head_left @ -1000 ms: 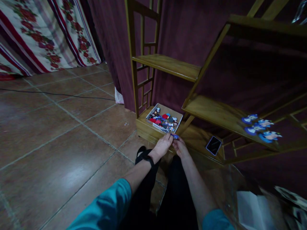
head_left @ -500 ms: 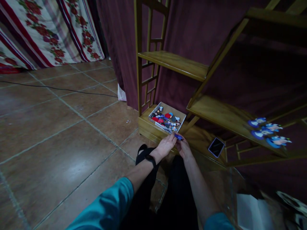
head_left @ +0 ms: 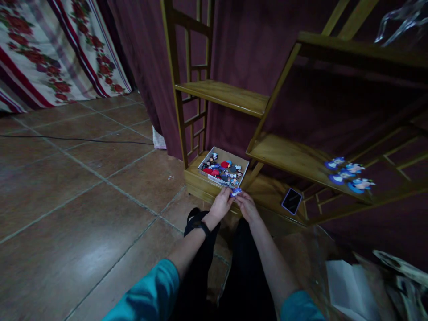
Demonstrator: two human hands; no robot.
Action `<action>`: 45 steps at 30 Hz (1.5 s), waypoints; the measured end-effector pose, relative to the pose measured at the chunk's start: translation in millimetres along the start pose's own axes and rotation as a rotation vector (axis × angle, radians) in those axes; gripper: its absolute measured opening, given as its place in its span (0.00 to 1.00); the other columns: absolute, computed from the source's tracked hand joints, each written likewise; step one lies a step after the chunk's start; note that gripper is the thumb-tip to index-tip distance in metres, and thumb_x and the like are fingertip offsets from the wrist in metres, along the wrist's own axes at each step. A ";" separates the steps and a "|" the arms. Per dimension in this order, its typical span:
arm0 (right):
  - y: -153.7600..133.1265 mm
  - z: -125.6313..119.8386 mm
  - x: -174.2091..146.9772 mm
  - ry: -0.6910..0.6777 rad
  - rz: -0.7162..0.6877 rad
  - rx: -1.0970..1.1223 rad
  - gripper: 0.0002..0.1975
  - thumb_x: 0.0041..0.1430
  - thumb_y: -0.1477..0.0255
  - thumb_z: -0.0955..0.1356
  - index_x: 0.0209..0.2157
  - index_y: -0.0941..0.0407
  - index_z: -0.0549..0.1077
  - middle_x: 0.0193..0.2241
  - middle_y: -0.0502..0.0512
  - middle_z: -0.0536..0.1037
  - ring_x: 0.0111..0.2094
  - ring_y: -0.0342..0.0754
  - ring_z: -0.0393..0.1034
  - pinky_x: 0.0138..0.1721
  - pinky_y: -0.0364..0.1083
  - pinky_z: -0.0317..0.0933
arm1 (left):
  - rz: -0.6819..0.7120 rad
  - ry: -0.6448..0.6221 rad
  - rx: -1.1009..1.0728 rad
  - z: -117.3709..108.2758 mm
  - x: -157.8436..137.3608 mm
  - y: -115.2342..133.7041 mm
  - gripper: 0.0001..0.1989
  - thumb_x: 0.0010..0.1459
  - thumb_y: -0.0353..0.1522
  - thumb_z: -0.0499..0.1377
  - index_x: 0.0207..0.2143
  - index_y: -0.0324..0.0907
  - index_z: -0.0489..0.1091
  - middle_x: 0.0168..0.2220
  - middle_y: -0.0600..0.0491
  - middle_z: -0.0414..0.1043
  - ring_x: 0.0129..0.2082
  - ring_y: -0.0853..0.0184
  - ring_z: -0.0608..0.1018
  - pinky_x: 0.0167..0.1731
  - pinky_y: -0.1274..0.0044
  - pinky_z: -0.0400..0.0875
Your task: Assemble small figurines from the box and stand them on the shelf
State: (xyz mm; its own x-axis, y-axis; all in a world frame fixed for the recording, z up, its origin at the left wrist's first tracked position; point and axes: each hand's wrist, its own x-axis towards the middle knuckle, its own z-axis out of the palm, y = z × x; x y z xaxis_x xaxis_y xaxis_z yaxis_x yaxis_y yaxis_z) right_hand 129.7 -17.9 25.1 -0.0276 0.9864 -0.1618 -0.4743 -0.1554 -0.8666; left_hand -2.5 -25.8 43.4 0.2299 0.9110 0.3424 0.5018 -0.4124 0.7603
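Note:
Between the fingertips of both my hands is a small purple-and-white figurine (head_left: 236, 191). My left hand (head_left: 221, 203) is closed on its left side, with a dark band on the wrist. From the right, my right hand (head_left: 246, 206) pinches the same figurine. Just beyond my hands stands a shallow cardboard box (head_left: 246, 166) holding several small figurines in red, blue, black and white. On the shelf to the right, several similar blue-and-purple figurines (head_left: 360, 184) stand in a group.
The wooden shelf unit (head_left: 227, 96) has stepped boards and lattice sides. A phone or tablet (head_left: 292, 201) lies on its low board. Dark red curtain (head_left: 234, 44) hangs behind. A black cable (head_left: 76, 140) crosses the tiled floor; a white open box (head_left: 351, 285) is at lower right.
My view has turned somewhat to the right, so the shelf and box sit further left. The figurine is turned in my fingers and shows more of its white parts. Both hands still hold it.

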 end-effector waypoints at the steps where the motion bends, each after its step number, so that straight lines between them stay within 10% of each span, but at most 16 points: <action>1: -0.4 0.5 -0.7 -0.011 -0.001 -0.005 0.10 0.39 0.76 0.71 0.29 0.55 0.74 0.32 0.50 0.78 0.38 0.45 0.71 0.45 0.44 0.62 | -0.015 0.009 -0.020 0.7 1.0 -2.6 0.06 0.53 0.27 0.54 0.35 0.42 0.64 0.38 0.51 0.66 0.38 0.67 0.71 0.41 0.73 0.67; 23: -1.3 -0.1 -7.0 0.088 0.022 0.020 0.12 0.39 0.74 0.73 0.31 0.57 0.74 0.31 0.54 0.78 0.35 0.47 0.73 0.43 0.48 0.65 | -0.659 0.061 -1.064 11.6 4.9 -20.5 0.11 0.40 0.28 0.66 0.28 0.36 0.69 0.25 0.52 0.72 0.27 0.70 0.76 0.35 0.75 0.71; 45: 4.5 0.5 -2.4 0.128 0.033 -0.145 0.12 0.36 0.69 0.73 0.27 0.56 0.74 0.26 0.50 0.76 0.26 0.43 0.71 0.34 0.46 0.66 | -0.733 0.001 -1.192 5.4 5.6 -21.6 0.09 0.44 0.21 0.63 0.31 0.33 0.73 0.31 0.47 0.75 0.31 0.69 0.77 0.40 0.77 0.71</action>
State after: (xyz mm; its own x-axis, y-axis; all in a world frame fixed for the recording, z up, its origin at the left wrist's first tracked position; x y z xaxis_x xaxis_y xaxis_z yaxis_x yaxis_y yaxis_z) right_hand 127.2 -21.0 21.8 0.0756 0.9673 -0.2422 -0.3427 -0.2029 -0.9173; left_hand -7.6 -11.8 25.9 0.2264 0.9157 -0.3320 -0.4957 0.4017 0.7700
